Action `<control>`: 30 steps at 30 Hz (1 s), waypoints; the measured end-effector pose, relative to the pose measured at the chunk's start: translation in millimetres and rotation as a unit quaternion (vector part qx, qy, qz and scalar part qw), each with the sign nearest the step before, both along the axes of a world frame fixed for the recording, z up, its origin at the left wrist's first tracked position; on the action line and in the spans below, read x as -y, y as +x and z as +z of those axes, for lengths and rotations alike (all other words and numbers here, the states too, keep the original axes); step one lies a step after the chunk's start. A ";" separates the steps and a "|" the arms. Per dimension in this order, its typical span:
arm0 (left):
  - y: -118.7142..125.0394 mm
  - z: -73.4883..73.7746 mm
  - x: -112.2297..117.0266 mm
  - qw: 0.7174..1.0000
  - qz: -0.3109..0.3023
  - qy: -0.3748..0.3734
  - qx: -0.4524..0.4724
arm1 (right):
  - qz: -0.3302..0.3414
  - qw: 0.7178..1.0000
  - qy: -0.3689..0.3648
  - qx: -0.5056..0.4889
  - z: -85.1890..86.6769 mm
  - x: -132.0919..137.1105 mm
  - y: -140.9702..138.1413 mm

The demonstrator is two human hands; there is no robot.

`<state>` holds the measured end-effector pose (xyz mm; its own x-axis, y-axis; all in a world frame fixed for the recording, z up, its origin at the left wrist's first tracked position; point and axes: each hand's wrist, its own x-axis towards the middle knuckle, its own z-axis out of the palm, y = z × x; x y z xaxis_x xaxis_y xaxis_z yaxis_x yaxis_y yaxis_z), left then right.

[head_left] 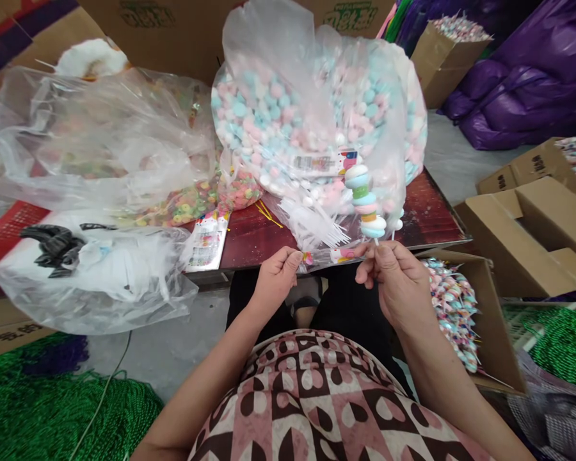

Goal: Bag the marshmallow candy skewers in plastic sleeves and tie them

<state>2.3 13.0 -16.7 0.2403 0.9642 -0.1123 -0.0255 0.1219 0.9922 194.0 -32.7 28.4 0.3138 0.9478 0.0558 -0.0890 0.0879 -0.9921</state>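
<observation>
My right hand [397,275] pinches the white stick of an upright candy skewer [363,203], with pastel marshmallows and green and orange gummy rings threaded on it. A small clear printed wrapper [327,258] stretches between my hands at the table's front edge. My left hand [284,272] grips one end of it between thumb and fingers. Whether the right fingers also hold the wrapper is hard to see. Just beyond lie loose white sticks [317,224] on plastic. A large clear bag of pink, blue and white marshmallows [264,121] stands behind them.
Left on the dark red table [249,240] are a bag of gummy rings [187,202], yellow twist ties [269,213] and a stack of printed wrappers [208,243]. A carton of wrapped skewers [454,314] stands by my right arm. An open carton [532,230] stands further right.
</observation>
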 end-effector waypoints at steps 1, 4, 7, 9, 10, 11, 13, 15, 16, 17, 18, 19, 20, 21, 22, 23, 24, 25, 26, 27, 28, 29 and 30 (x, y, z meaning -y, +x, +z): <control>-0.9 1.2 0.7 0.999 -0.002 0.019 -0.035 | -0.004 1.000 -0.001 0.009 -0.1 0.1 0.3; -1.4 8.7 2.7 0.991 -0.004 0.072 -0.114 | 0.007 0.999 -0.024 0.036 -0.9 1.7 0.4; 1.2 17.4 4.3 0.984 -0.005 0.107 -0.143 | 0.076 0.994 -0.077 0.028 -0.8 4.6 -1.6; 3.2 21.0 4.9 0.986 -0.002 0.103 -0.129 | 0.136 0.985 -0.105 0.011 -0.3 6.2 -3.5; 4.0 21.9 5.1 0.989 -0.002 0.095 -0.114 | 0.162 0.980 -0.116 0.005 -0.1 6.7 -4.5; 4.5 22.4 5.4 0.991 -0.004 0.087 -0.098 | 0.182 0.975 -0.124 0.002 0.0 7.0 -5.4; 5.0 22.5 6.1 0.994 -0.013 0.072 -0.076 | 0.193 0.973 -0.129 0.007 -0.2 6.9 -6.8; 5.0 22.0 6.7 0.995 -0.017 0.065 -0.076 | 0.177 0.976 -0.122 0.021 -0.2 6.5 -7.7; 5.0 21.4 7.0 0.994 -0.015 0.065 -0.082 | 0.169 0.978 -0.119 0.027 -0.1 6.3 -8.1; 4.9 20.6 7.1 0.994 -0.011 0.067 -0.089 | 0.167 0.979 -0.117 0.031 0.2 6.3 -8.3; 4.9 19.5 7.1 0.993 -0.005 0.069 -0.094 | 0.169 0.978 -0.119 0.033 0.5 6.5 -8.3; 4.9 17.9 6.9 0.993 0.000 0.068 -0.094 | 0.174 0.977 -0.122 0.034 0.8 6.6 -8.2; 5.0 16.0 6.4 0.994 0.005 0.063 -0.087 | 0.176 0.976 -0.126 0.034 1.0 6.8 -7.9; 5.3 13.8 5.8 0.996 0.012 0.050 -0.071 | 0.173 0.976 -0.127 0.031 1.0 6.8 -7.4; 5.6 11.6 4.8 0.998 0.021 0.030 -0.045 | 0.167 0.978 -0.125 0.027 0.8 6.7 -6.7; 5.9 9.5 3.7 0.999 0.031 0.002 -0.008 | 0.159 0.980 -0.119 0.024 0.5 6.5 -5.8; 6.2 8.0 2.3 0.998 0.040 -0.029 0.035 | 0.151 0.982 -0.111 0.020 0.2 6.2 -4.7; 6.3 7.1 0.9 0.994 0.047 -0.060 0.078 | 0.146 0.984 -0.103 0.018 -0.1 5.8 -3.4; 6.2 6.8 -0.5 0.988 0.052 -0.087 0.117 | 0.145 0.985 -0.094 0.017 0.0 5.4 -2.0; 5.9 7.2 -1.7 0.982 0.051 -0.110 0.148 | 0.146 0.986 -0.085 0.016 0.4 5.2 -0.2; 5.4 8.0 -2.7 0.976 0.047 -0.126 0.173 | 0.145 0.987 -0.074 0.016 1.3 5.2 1.9; 4.7 9.1 -3.3 0.971 0.039 -0.139 0.192 | 0.144 0.987 -0.062 0.017 2.6 5.4 4.6; 3.8 10.2 -3.6 0.966 0.030 -0.150 0.208 | 0.140 0.989 -0.048 0.019 4.1 5.8 8.0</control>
